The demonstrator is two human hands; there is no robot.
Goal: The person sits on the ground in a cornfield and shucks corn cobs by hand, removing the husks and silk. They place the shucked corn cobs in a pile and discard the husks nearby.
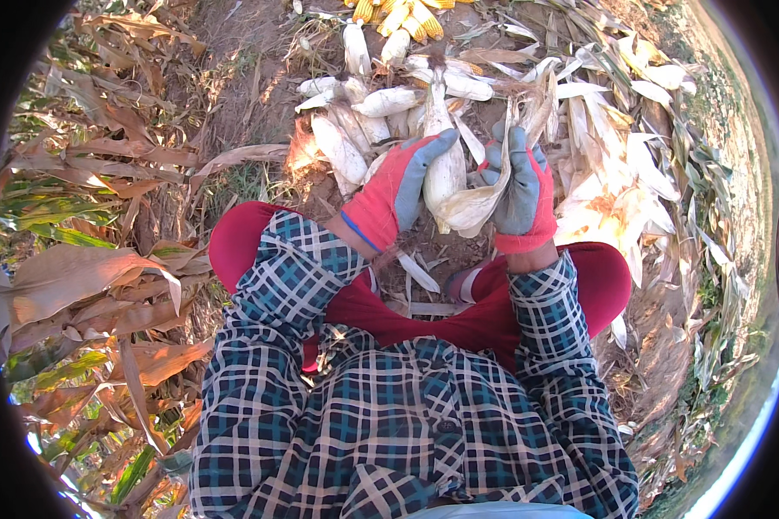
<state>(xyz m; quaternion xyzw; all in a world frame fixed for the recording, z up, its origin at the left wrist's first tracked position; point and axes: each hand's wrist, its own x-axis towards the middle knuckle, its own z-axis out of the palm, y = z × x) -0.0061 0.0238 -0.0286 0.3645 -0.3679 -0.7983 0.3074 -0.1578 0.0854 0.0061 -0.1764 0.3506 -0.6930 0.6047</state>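
Observation:
My left hand [396, 188], in a red and grey work glove, grips an ear of corn in its pale dry husk [444, 172]. The ear stands roughly upright in the view, its brown silk at the top end. In the same kind of glove, my right hand [522, 188] is closed on a strip of husk [487, 201] that bends away from the ear's lower end. Just beyond both hands lies a heap of unhusked corn ears [386, 102] on the soil. Part of that heap is hidden behind the held ear.
Husked yellow ears [409, 16] lie at the far top. Loose husks [604, 175] are piled on the right. Dry corn stalks and leaves [91, 279] crowd the left side. My bent knees [243, 237] flank the work, and a loose husk piece [419, 271] lies between my feet.

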